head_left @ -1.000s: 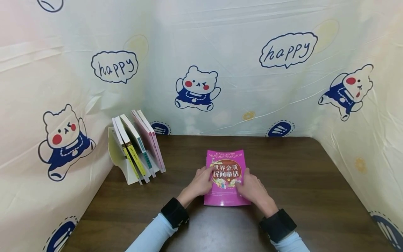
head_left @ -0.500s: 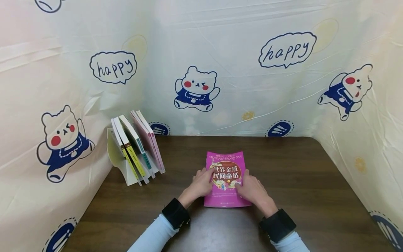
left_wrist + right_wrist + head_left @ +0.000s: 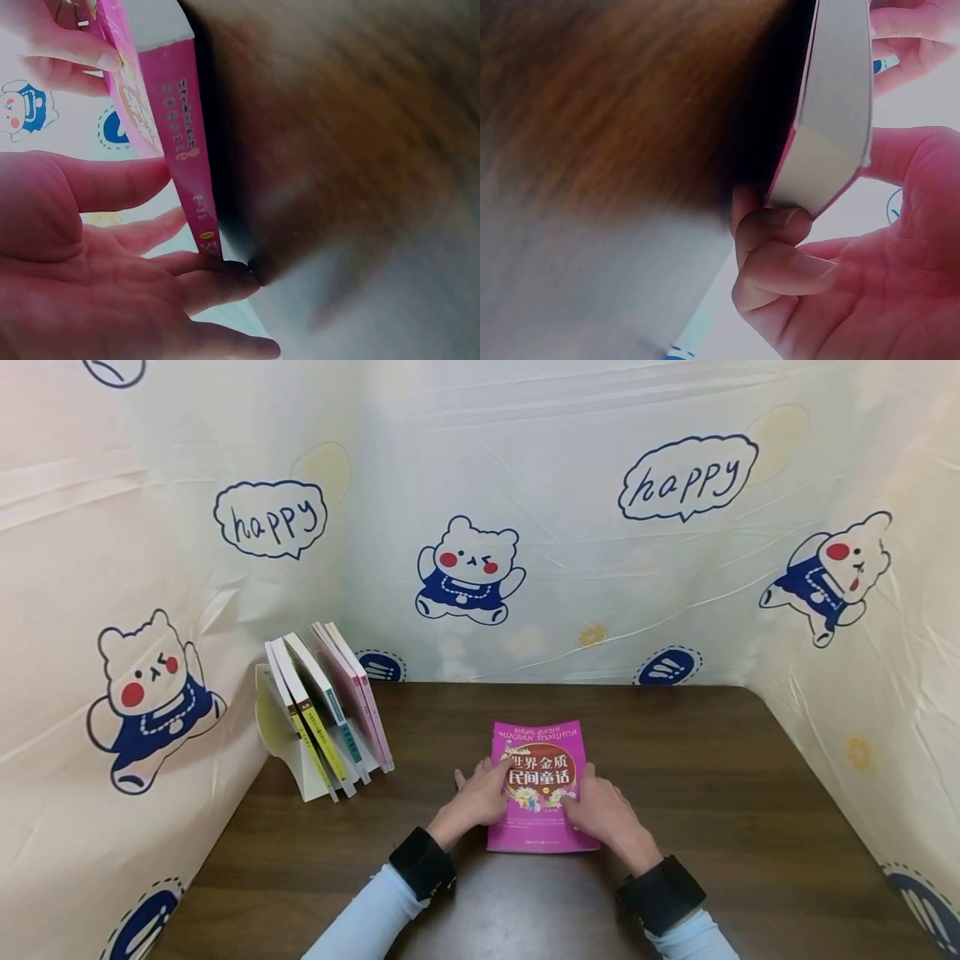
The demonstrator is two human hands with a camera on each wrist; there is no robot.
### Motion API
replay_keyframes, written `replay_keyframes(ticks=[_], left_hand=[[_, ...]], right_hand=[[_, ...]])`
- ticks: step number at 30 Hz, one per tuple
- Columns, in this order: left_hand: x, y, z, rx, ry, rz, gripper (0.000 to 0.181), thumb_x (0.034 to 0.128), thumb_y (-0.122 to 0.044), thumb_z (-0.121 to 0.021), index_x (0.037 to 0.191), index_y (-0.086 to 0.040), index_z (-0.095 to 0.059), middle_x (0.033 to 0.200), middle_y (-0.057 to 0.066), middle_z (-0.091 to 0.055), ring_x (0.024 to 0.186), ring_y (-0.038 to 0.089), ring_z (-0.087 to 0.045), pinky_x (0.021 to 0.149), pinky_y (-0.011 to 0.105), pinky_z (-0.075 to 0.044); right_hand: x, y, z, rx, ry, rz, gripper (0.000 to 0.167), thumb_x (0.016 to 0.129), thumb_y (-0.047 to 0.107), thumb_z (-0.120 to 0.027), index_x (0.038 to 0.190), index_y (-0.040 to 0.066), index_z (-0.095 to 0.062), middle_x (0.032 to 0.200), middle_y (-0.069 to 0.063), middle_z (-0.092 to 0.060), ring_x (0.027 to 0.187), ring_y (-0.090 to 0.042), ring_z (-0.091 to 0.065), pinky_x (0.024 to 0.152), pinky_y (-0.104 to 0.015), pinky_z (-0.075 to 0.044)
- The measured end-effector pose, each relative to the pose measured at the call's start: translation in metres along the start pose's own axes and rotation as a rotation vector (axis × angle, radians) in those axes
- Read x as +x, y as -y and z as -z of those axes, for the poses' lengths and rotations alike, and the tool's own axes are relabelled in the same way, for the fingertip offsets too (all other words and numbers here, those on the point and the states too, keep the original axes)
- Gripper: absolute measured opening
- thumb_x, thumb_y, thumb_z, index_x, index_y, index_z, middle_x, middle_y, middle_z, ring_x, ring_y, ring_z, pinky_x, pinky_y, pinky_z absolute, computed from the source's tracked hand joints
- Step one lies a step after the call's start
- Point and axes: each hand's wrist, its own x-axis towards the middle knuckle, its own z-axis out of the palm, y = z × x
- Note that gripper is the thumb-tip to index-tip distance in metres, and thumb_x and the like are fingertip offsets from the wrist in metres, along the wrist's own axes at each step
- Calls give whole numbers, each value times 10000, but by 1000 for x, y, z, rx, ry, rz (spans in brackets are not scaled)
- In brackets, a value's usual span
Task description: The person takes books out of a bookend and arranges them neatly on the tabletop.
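Observation:
A magenta paperback book (image 3: 536, 831) with Chinese lettering faces up at the middle of the table. My left hand (image 3: 480, 795) holds its left side, thumb on the cover. In the left wrist view, the spine (image 3: 184, 146) shows, with fingertips (image 3: 225, 289) at its far end and the little finger stretched out. My right hand (image 3: 603, 810) grips the right side, thumb on the cover. The right wrist view shows curled fingers (image 3: 780, 262) at the corner of the page block (image 3: 832, 97). Whether the book's underside touches the table is unclear.
Several books (image 3: 330, 710) lean in a cream book stand (image 3: 273, 727) at the table's back left. The brown wooden table (image 3: 712, 793) is bounded at the back and sides by a pale curtain (image 3: 570, 568) with bear prints.
My left hand has shifted slightly, and a finger now spreads outward from the book's left edge. The book has come a little nearer to me. My right hand is almost unchanged.

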Motion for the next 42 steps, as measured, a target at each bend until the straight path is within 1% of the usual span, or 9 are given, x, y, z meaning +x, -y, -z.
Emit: replay_keyframes(ticks=[3,8,11,17,24,31,34,42], left_hand=[[-1,0,0,8,18,4,557,1059,-124,-585,1593,-61,-440,1625,331,-322,1525,498,-251,1156,786,-23],[0,-1,0,4,24,13,562,1061,-134,-579,1594,-38,-429,1634,339,-295,1531,499,-233,1166,772,-34],[0,0,0,7,25,19,563,1063,-136,-576,1598,-43,-424,1638,337,-287,1534,493,-230,1173,762,-58],[-1,0,1,17,33,17,580,1058,-129,-587,1606,-53,-413,1636,345,-284,1535,488,-232,1194,721,-122],[-4,-1,3,22,33,18,566,1064,-137,-584,1601,-58,-426,1635,336,-297,1534,479,-247,1187,720,-172],[-4,1,4,13,47,6,577,1064,-144,-586,1609,-61,-413,1646,319,-290,1539,475,-237,1186,722,-171],[-3,2,4,10,54,7,585,1066,-154,-593,1614,-71,-408,1654,304,-284,1544,465,-229,1190,715,-168],[-5,3,5,17,45,-8,571,1066,-162,-595,1603,-65,-424,1645,318,-292,1540,470,-239,1189,714,-178]], right_hand=[[0,0,0,-9,4,-4,909,994,289,-714,1579,-173,-193,1246,-286,-620,886,-263,-637,743,-427,-573],[-1,-1,1,2,15,-21,940,985,315,-729,1600,-138,-181,1185,-232,-629,815,-225,-620,729,-397,-583],[0,-2,2,3,29,-28,948,980,334,-733,1603,-125,-185,1138,-204,-630,786,-215,-609,726,-387,-585],[4,-5,2,-8,59,-43,942,951,382,-759,1591,-85,-248,1022,-140,-624,767,-209,-614,719,-378,-596],[7,-7,0,3,42,-39,907,936,398,-771,1564,-64,-308,996,-110,-633,770,-204,-628,728,-400,-600],[3,-6,1,-32,47,-37,971,948,427,-743,1601,-91,-243,1064,-144,-634,764,-202,-605,721,-384,-589],[2,-5,1,-48,42,-31,965,952,424,-736,1594,-103,-245,1102,-167,-640,779,-213,-607,725,-401,-589],[0,-1,0,-85,23,-45,932,962,406,-709,1570,-149,-271,1276,-256,-622,962,-319,-629,828,-512,-553]])
